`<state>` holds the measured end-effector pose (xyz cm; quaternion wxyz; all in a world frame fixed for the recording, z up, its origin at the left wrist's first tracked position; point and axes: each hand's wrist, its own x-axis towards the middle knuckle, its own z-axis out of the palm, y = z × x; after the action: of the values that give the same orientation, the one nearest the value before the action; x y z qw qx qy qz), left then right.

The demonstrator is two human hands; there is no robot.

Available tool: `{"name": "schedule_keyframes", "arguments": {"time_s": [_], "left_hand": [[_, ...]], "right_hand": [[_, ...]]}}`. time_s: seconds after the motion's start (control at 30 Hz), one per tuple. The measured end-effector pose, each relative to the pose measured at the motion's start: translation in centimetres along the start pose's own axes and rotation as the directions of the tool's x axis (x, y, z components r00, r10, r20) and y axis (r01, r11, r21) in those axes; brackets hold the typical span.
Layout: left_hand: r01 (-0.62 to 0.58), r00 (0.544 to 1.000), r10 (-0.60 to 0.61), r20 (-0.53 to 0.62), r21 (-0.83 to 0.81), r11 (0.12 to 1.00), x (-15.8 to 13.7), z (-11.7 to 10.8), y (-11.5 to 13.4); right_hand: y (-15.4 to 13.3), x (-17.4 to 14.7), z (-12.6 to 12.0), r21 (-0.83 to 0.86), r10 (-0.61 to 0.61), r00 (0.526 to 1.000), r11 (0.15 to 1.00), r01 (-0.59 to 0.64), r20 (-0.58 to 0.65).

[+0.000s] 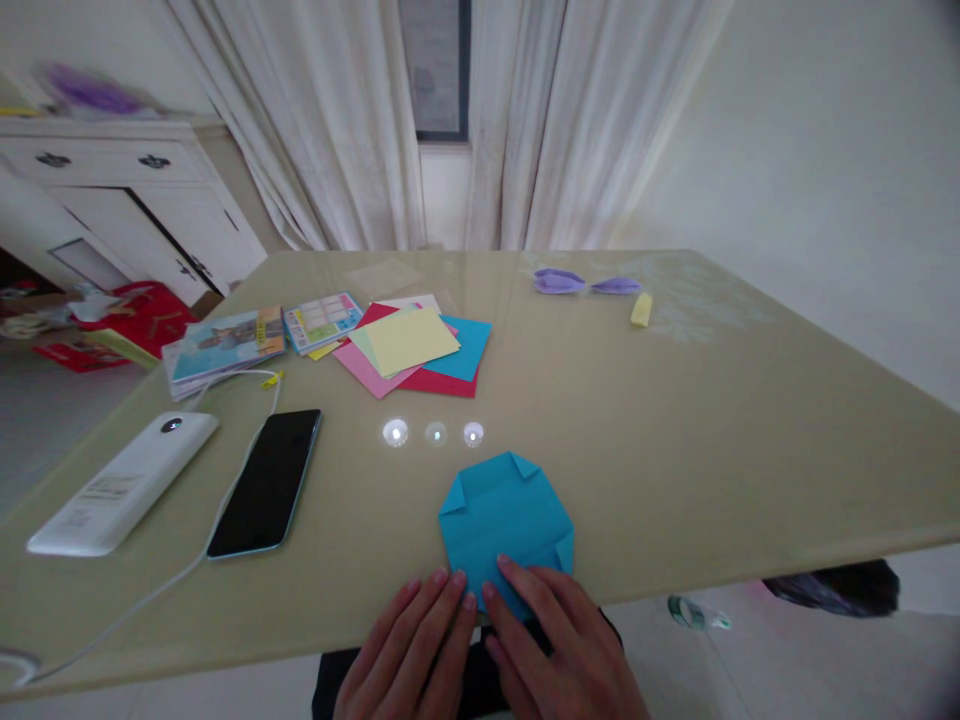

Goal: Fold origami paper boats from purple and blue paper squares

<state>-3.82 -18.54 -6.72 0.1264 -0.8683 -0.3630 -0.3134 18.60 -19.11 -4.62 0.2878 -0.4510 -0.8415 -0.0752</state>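
A blue sheet of folding paper (510, 510) lies flat near the front edge of the table, its corners folded inward so the outline has several sides. My left hand (420, 640) rests at its lower left, fingers stretched out and fingertips on the paper's near edge. On the lower right part of the sheet, my right hand (559, 635) lies with its fingers extended and spread, fingertips touching the paper. The nearest corner of the sheet is partly hidden under my fingers.
Coloured paper sheets (412, 345) are piled toward the back. Booklets (232, 345) lie left of them. A black-screened phone (266, 485), white power bank (124, 485) and white cable (142, 605) occupy the left. Farther right are a purple folded paper bow (559, 282) and a small yellow piece (641, 310).
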Motion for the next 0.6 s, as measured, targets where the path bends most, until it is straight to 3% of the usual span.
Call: {"name": "schedule_keyframes", "arguments": {"time_s": [0.3, 0.47, 0.6], "left_hand": [[0.050, 0.998, -0.050, 0.036, 0.021, 0.999, 0.1, -0.3, 0.2], [-0.030, 0.997, 0.030, 0.069, -0.004, 1.000, -0.1, -0.9, -0.7], [0.056, 0.998, -0.053, 0.041, -0.097, 0.994, 0.2, -0.8, -0.7]], "right_hand": [[0.4, -0.9, 0.3, -0.045, -0.088, 0.996, 0.995, 0.088, 0.010], [0.5, -1.0, 0.2, -0.065, -0.138, 0.990, 0.988, 0.140, 0.035], [1.3, -2.3, -1.2, 0.009, -0.167, 0.986, 0.986, 0.167, 0.010]]}}
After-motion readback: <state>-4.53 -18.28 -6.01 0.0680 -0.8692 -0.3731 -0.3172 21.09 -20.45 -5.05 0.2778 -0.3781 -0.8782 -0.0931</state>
